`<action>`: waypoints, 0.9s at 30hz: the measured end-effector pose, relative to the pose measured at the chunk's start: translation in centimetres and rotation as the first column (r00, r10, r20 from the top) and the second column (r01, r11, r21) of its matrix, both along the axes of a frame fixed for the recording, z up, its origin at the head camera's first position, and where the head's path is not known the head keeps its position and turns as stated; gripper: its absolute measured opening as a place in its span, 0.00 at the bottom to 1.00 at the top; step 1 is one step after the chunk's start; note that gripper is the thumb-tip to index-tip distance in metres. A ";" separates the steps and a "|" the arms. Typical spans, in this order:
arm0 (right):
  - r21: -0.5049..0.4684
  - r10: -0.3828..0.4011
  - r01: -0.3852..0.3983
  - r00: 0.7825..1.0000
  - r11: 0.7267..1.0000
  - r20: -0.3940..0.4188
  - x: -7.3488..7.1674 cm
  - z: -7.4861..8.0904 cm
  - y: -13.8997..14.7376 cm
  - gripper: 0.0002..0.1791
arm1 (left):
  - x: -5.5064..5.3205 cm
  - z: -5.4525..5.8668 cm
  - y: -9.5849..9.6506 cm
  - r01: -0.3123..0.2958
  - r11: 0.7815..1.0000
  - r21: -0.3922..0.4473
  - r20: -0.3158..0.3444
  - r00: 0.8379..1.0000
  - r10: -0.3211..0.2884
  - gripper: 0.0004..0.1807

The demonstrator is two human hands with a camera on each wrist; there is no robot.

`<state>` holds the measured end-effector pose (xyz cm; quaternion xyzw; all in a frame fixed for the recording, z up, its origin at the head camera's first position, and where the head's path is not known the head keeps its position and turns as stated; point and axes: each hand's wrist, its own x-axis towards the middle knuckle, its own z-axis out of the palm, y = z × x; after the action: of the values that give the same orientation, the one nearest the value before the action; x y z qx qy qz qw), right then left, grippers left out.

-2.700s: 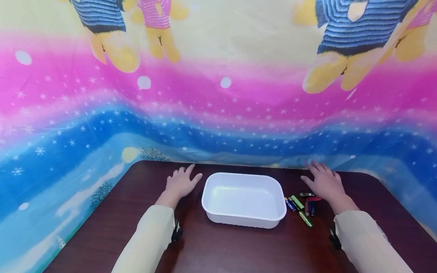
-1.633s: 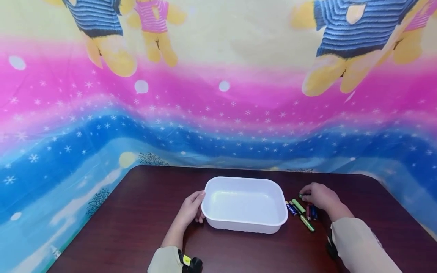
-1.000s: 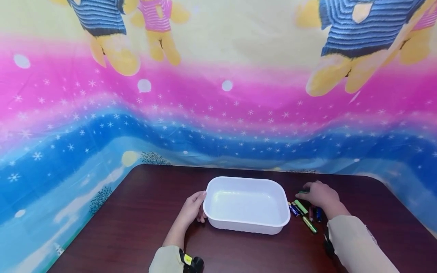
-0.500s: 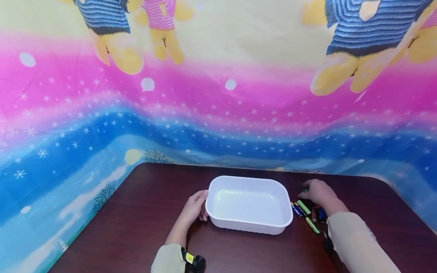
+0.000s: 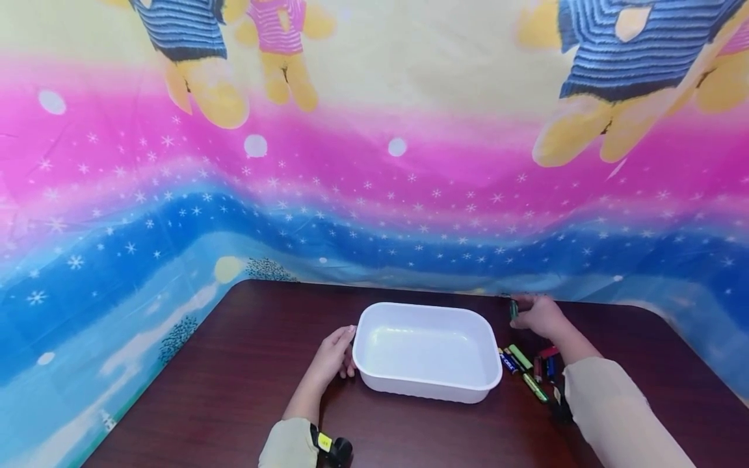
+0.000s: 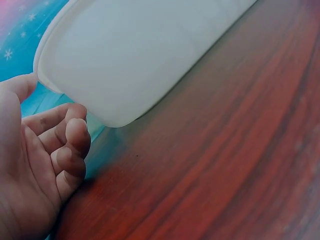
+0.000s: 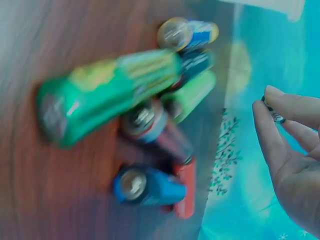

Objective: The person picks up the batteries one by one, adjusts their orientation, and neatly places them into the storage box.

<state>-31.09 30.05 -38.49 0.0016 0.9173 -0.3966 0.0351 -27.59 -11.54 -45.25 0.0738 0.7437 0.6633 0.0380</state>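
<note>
My left hand (image 5: 330,357) holds the left end of a white plastic tub (image 5: 427,391), thumb at the rim and the other fingers curled beside its outer wall in the left wrist view. Between thumb and fingertips my right hand (image 5: 541,318) pinches a small dark green battery (image 5: 513,309), raised near the table's back edge. Below that hand lies a loose group of batteries: a light green one (image 5: 520,357), a green one (image 5: 535,388), a red one (image 5: 548,351) and several more. The right wrist view shows this group blurred, with a large green battery (image 7: 110,95) nearest.
The dark reddish-brown wooden table (image 5: 234,403) carries the tub in its middle and the batteries just right of it. Behind it hangs a cloth (image 5: 374,195) printed with bears and snowflakes. Black wrist cameras are strapped at both sleeves.
Both hands came down from an outspread position. The left took hold of the tub's end; the right picked a battery from the group and lifted it toward the back edge.
</note>
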 end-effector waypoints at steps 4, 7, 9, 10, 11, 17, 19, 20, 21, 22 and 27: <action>-0.161 0.024 -0.023 1.000 0.987 0.002 0.2 0.9 -0.7 0.38 | 0.0 -0.1 0.0 -0.007 1.000 0.012 -0.010 1.000 0.008 0.28; -0.260 0.040 -0.035 0.999 0.965 0.013 0.2 1.7 -1.3 0.39 | 0.0 -0.1 0.0 -0.017 0.999 0.032 -0.015 1.000 0.017 0.27; -0.311 0.051 -0.042 0.998 0.949 0.022 0.2 2.3 -1.8 0.40 | -0.1 -0.2 0.0 -0.023 0.999 0.042 -0.014 1.000 0.024 0.27; -0.337 0.058 -0.046 0.998 0.940 0.025 0.1 2.5 -2.0 0.40 | -0.1 -0.2 0.0 -0.025 0.999 0.044 -0.013 1.000 0.025 0.27; -0.362 0.063 -0.049 0.998 0.931 0.028 0.1 2.7 -2.2 0.40 | -0.1 -0.2 0.0 -0.025 0.999 0.045 -0.012 1.000 0.025 0.27; -0.447 0.115 -0.078 0.992 0.891 0.056 0.2 3.8 -3.6 0.42 | -0.2 -0.4 -0.2 -0.018 0.999 0.044 -0.012 1.000 0.019 0.27; -0.451 0.133 -0.095 0.990 0.887 0.053 0.2 4.1 -4.1 0.42 | -0.2 -0.4 -0.2 -0.018 0.999 0.047 -0.013 1.000 0.018 0.27; -0.453 0.137 -0.099 0.989 0.886 0.051 0.2 4.3 -4.4 0.43 | -0.2 -0.4 -0.2 -0.016 0.999 0.050 -0.015 1.000 0.017 0.27; -0.454 0.139 -0.102 0.989 0.885 0.050 0.2 4.5 -4.6 0.43 | -0.2 -0.4 -0.2 -0.015 0.999 0.053 -0.016 1.000 0.016 0.27; -0.456 0.140 -0.102 0.989 0.884 0.049 0.2 4.6 -4.8 0.43 | -0.2 -0.4 -0.2 -0.013 0.998 0.056 -0.018 1.000 0.014 0.27; -0.438 0.134 -0.097 0.989 0.894 0.054 0.0 5.4 -5.7 0.42 | -0.2 -0.3 -0.2 -0.001 0.997 0.079 -0.023 1.000 0.003 0.28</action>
<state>-31.12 24.31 -33.14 -0.0443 0.8021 -0.5877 0.0961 -27.81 -11.73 -45.59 0.0821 0.7172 0.6915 0.0257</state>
